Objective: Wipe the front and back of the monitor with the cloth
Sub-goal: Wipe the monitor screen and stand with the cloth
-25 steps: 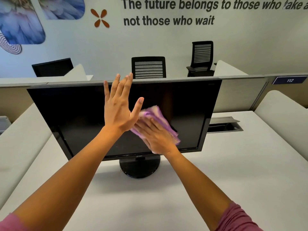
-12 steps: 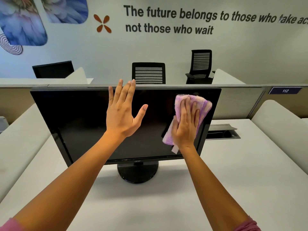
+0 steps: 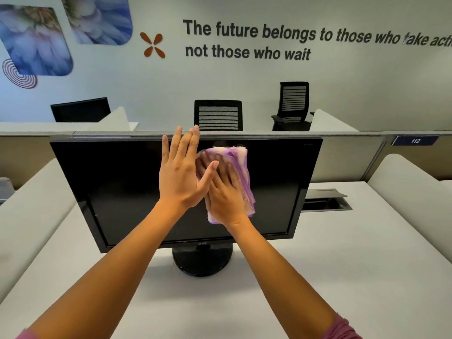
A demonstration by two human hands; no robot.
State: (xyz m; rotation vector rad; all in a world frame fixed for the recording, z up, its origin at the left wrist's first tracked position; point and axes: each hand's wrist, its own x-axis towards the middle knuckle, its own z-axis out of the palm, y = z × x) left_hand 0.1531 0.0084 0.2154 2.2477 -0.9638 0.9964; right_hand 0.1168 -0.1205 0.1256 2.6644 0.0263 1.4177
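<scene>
A black monitor [image 3: 117, 192] stands on its round base on the white desk, dark screen facing me. My right hand [image 3: 226, 194] lies flat on a purple and white cloth [image 3: 241, 167] and presses it against the upper middle of the screen; its fingers are blurred. My left hand [image 3: 181, 172] is raised in front of the screen just left of the cloth, fingers straight and together, thumb spread toward my right hand. The left fingertips reach the monitor's top edge. I cannot tell whether the left palm touches the glass. The monitor's back is hidden.
The white desk [image 3: 342, 277] spreads around the monitor base [image 3: 203, 263]. An open cable tray [image 3: 325, 201] is set in the desk behind the monitor's right side. White dividers flank the desk. Black chairs [image 3: 217, 116] stand beyond the partition.
My right hand slid the cloth from the screen's upper right back left to the upper middle, beside my left hand. The left hand stayed raised in about the same place.
</scene>
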